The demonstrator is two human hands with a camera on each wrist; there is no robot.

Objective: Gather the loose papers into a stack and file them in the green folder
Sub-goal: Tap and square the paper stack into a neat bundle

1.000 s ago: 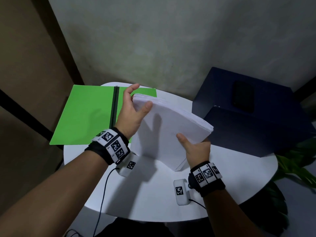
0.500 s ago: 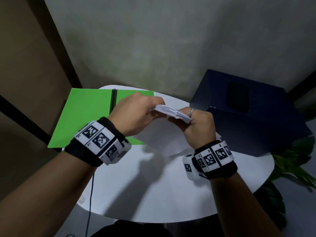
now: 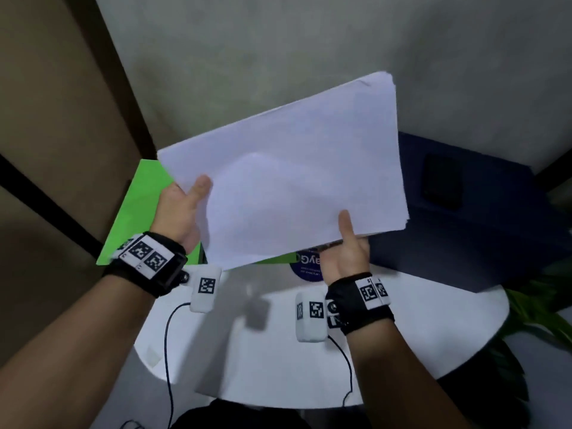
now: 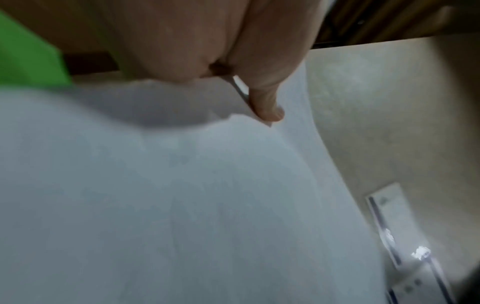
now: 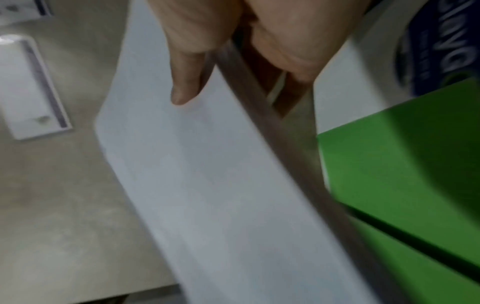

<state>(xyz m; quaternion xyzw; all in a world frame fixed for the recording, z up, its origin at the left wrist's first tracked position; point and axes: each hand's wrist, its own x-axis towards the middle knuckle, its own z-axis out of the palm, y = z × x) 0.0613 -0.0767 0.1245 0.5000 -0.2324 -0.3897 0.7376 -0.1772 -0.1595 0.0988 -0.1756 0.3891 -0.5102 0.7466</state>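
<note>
The stack of papers is held in the air above the white round surface, tilted with its far right corner highest. It is gripped at the near left edge by the left hand, the thumb laid flat on the top sheet; in the left wrist view a thumb is seen pressed onto the paper, while the fingers beneath are hidden. The near right edge is pinched by the right hand, thumb on top and fingers curled under the stack, as confirmed in the right wrist view. The sheet edges appear roughly aligned, though blur prevents a firm finding.

The green folder lies open on the far left of the surface, partly overhanging its edge and largely covered from view by the raised stack; a dark spine strip is seen across it in the right wrist view. A dark blue box stands at the far right of the surface. A round blue sticker is seen on the surface below the stack. Green plant leaves are noted beyond the right edge.
</note>
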